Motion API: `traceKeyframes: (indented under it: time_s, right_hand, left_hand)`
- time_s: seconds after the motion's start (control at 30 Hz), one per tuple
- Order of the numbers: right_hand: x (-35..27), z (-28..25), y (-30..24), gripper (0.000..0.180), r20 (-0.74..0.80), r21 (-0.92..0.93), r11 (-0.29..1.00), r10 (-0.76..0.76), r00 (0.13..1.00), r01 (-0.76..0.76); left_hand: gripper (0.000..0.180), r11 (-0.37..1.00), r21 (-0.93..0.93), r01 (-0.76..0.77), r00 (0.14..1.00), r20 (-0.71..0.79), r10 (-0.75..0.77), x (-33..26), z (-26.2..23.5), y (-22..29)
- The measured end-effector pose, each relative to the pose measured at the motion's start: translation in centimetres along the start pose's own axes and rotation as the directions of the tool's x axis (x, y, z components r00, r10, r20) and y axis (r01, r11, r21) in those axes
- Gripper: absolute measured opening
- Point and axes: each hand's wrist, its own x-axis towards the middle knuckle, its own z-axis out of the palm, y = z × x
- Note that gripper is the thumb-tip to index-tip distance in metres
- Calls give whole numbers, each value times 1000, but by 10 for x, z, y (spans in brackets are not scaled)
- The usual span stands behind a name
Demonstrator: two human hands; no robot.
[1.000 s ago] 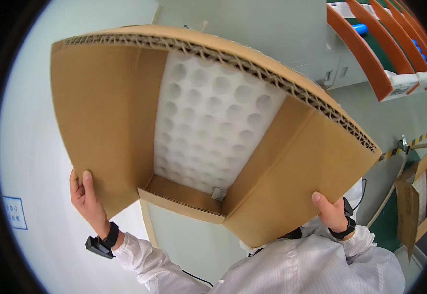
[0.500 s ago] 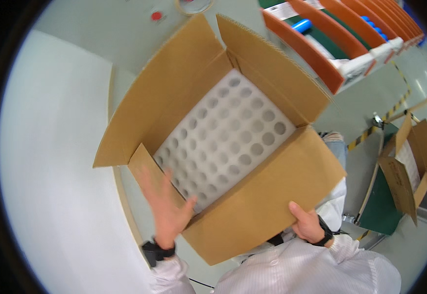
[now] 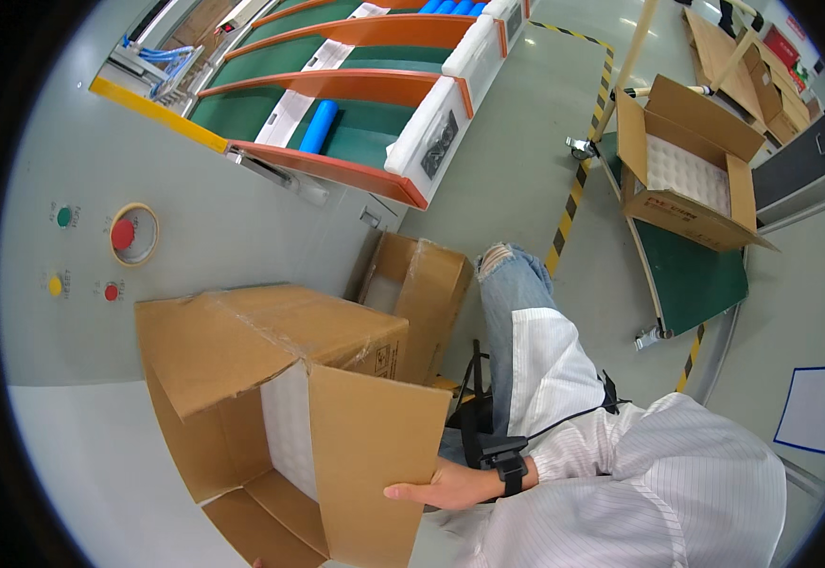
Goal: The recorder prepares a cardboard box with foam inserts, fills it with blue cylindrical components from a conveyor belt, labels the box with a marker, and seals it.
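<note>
An opened cardboard box [image 3: 360, 454] stands tilted in front of me at the lower left, its flaps spread. Inside, a white foam tray [image 3: 289, 431] shows along one side, partly hidden by the flaps. My right hand [image 3: 455, 485] grips the box's right flap, thumb on the near face and fingers behind it. Of my left hand [image 3: 258, 563] only a fingertip shows at the bottom edge by the box; its other fingers are out of sight.
Behind stands another cardboard box [image 3: 431, 293] against a grey machine panel with buttons and a tape roll [image 3: 135, 234]. Orange dividers [image 3: 356, 170] separate green lanes holding blue cylinders [image 3: 319, 127]. At right, a green cart [image 3: 692, 279] carries an open box [image 3: 687, 180] with a white tray.
My view has swung to the right, and the box sits lower left, turned and tipped. My left hand has dropped almost out of the picture; the right still grips a flap.
</note>
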Motion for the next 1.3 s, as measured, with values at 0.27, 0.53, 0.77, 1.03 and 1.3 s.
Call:
traceKeyframes:
  time_s: [0.27,0.53,0.77,1.03,1.3]
  right_hand:
    - [15,-82,-26,41,-221,-60,996,-74,973,62]
    - [65,-191,109,44,-648,-211,973,-68,759,-92]
    - [86,-193,55,47,-729,-279,892,46,683,-357]
    - [60,-216,66,65,-773,-96,945,126,622,-312]
    - [-1,-142,-22,67,-782,-305,875,-6,623,-375]
  left_hand:
    - [28,916,-363,170,957,-162,-242,-10,85,24]
    - [28,892,-348,288,950,-12,-312,-82,292,-45]
    - [22,907,-391,158,982,-31,-184,-72,356,-66]
    - [26,850,-423,314,929,321,-183,-76,334,-49]
    - [27,843,-533,75,583,709,396,-31,295,61]
